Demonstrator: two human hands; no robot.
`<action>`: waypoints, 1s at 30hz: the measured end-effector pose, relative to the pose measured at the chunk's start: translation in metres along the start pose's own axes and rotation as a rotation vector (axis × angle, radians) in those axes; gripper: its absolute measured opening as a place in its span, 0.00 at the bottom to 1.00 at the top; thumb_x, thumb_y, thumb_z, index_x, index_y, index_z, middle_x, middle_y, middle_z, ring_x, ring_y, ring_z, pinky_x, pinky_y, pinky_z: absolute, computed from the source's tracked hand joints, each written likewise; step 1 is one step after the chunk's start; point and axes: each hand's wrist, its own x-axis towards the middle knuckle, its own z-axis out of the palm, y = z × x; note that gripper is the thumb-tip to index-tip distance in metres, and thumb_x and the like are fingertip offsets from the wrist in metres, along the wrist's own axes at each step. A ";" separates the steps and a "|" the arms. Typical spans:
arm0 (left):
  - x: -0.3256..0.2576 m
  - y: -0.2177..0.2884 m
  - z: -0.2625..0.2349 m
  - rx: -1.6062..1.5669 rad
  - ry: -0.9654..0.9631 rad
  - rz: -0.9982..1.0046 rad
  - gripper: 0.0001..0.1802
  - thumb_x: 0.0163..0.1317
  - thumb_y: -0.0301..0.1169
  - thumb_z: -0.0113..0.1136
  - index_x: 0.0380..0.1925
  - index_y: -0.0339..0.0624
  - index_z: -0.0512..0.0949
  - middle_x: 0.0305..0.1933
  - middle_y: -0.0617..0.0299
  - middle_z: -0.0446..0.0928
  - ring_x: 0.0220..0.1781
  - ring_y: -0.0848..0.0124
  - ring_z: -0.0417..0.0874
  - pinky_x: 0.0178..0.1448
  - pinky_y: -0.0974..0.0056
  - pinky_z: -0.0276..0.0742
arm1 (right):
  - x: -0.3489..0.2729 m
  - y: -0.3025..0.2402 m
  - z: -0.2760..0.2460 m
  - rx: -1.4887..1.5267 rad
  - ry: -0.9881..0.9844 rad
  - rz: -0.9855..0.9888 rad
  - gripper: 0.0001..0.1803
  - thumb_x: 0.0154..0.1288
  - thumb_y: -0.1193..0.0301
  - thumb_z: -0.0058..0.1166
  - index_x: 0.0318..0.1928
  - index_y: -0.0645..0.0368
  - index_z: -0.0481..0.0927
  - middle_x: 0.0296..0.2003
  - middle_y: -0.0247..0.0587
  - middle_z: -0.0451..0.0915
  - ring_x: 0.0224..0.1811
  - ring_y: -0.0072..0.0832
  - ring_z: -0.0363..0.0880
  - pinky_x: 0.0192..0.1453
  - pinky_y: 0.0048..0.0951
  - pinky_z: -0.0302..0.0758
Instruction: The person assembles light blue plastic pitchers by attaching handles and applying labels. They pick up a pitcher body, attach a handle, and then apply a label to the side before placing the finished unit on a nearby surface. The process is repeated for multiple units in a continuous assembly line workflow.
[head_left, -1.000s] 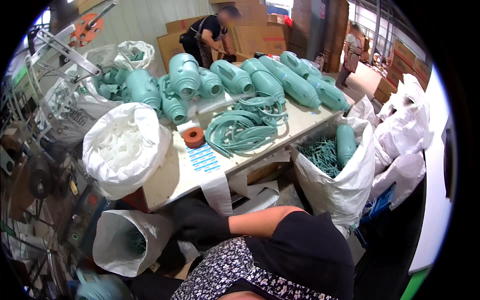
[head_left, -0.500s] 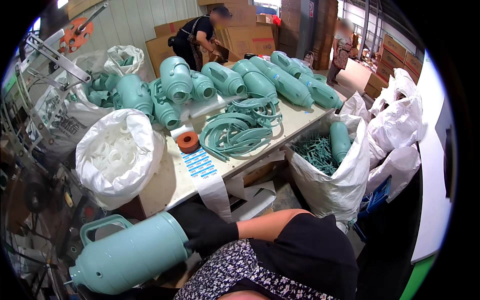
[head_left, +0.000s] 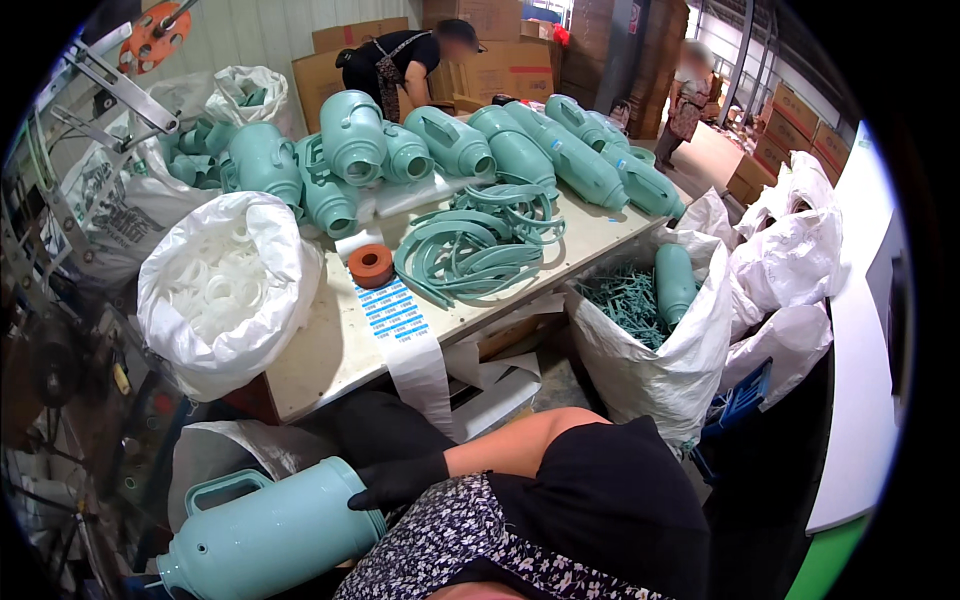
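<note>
A pale green thermos flask casing (head_left: 275, 530) lies on its side at the lower left, in front of my body. Its loop handle points up and away from me, and a small hole shows near the neck end. From that neck end sticks a thin pale rod. My right hand (head_left: 405, 483), in a black glove, grips the casing's wide base end with its fingers closed against the rim. My left hand does not show; the casing and the picture's lower edge may hide it.
Several green casings (head_left: 352, 138) lie on the white table (head_left: 310, 375), with coiled green strips (head_left: 470, 250), an orange-brown tape roll (head_left: 371, 266) and a label sheet (head_left: 392, 312). A sack of white rings (head_left: 165, 300) stands left, a sack of green scraps (head_left: 650, 380) right. Two people are beyond.
The casing has shifted down and slightly right, and my right hand has moved down with it. More of a whitish sack shows behind the casing. The person at the back bends lower.
</note>
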 end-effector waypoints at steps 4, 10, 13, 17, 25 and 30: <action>0.003 0.020 0.013 -0.115 0.005 0.012 0.35 0.52 0.30 0.67 0.61 0.38 0.66 0.62 0.48 0.68 0.64 0.57 0.68 0.68 0.53 0.60 | 0.010 0.029 -0.013 0.296 0.070 0.114 0.25 0.71 0.63 0.51 0.62 0.63 0.67 0.57 0.46 0.74 0.58 0.37 0.73 0.63 0.44 0.69; -0.012 0.063 0.034 -0.433 -0.054 0.019 0.38 0.51 0.29 0.68 0.63 0.38 0.64 0.64 0.49 0.67 0.66 0.59 0.66 0.70 0.53 0.59 | 0.021 0.012 -0.031 -0.118 0.144 0.193 0.26 0.65 0.61 0.56 0.58 0.62 0.70 0.53 0.48 0.75 0.54 0.41 0.75 0.58 0.43 0.73; -0.025 0.089 0.061 -0.685 -0.197 0.021 0.40 0.50 0.29 0.69 0.64 0.38 0.63 0.65 0.50 0.66 0.67 0.59 0.65 0.71 0.53 0.58 | 0.021 0.005 -0.028 -0.621 0.322 -0.110 0.25 0.62 0.63 0.58 0.56 0.63 0.72 0.53 0.53 0.74 0.56 0.46 0.72 0.58 0.43 0.71; -0.068 0.118 0.113 -1.017 -0.427 -0.038 0.42 0.50 0.28 0.70 0.66 0.38 0.62 0.66 0.51 0.66 0.68 0.60 0.64 0.72 0.53 0.56 | 0.015 -0.049 0.007 -0.950 0.136 -0.640 0.26 0.58 0.64 0.61 0.55 0.63 0.72 0.54 0.59 0.70 0.58 0.53 0.68 0.60 0.44 0.69; -0.083 0.254 0.085 -1.195 -0.551 -0.018 0.48 0.47 0.30 0.69 0.68 0.34 0.55 0.64 0.44 0.66 0.65 0.54 0.69 0.67 0.60 0.63 | 0.031 -0.025 0.022 -1.419 -0.111 -0.806 0.17 0.55 0.69 0.55 0.45 0.60 0.72 0.44 0.50 0.72 0.47 0.45 0.73 0.47 0.43 0.73; -0.083 0.272 0.090 -1.099 -0.431 0.017 0.51 0.45 0.37 0.73 0.66 0.29 0.56 0.62 0.39 0.67 0.64 0.47 0.69 0.67 0.56 0.63 | 0.040 -0.011 0.025 -1.580 -0.034 -0.378 0.12 0.54 0.68 0.53 0.40 0.57 0.75 0.38 0.44 0.74 0.44 0.39 0.74 0.43 0.40 0.73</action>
